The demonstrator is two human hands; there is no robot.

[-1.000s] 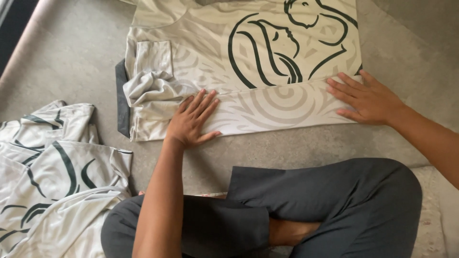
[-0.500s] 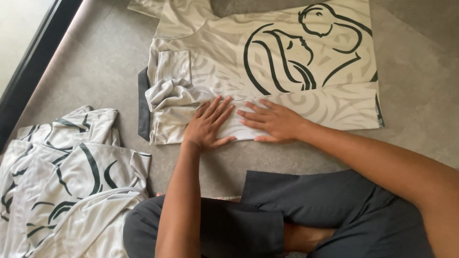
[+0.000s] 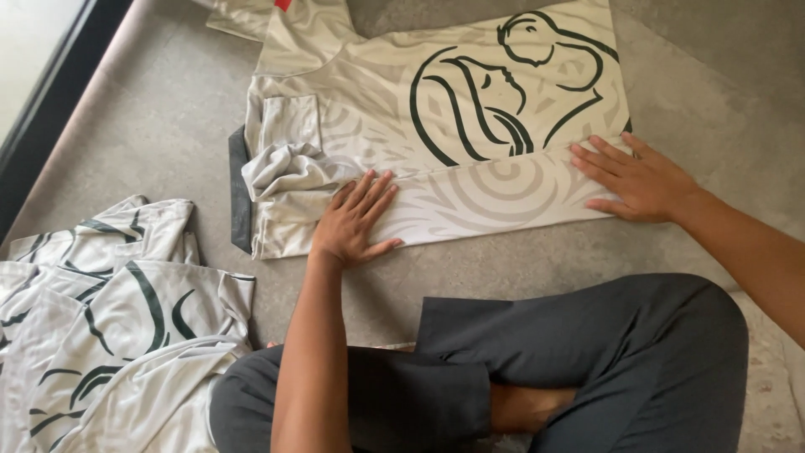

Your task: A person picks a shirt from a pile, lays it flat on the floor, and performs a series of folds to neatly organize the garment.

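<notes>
Grip: left hand and right hand lie open, flat, holding nothing, pressing the folded hem.
Garment: cream fabric shirt with dark line print, spread on grey floor, twelve o'clock of knees.
Handling: likely light, soft, limp; take by hem corners.
Nearby: similar crumpled printed shirt, eight o'clock.

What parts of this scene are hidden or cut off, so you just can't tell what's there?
All in the head view:
- The cream printed shirt: its collar and top run past the upper edge.
- The folded hem strip under the left hand and right hand: the palms cover it.
- The dark layer at the shirt's left side: mostly under the cloth.
- The pile of similar garments: cut off at the left and bottom edges, so no count.
</notes>
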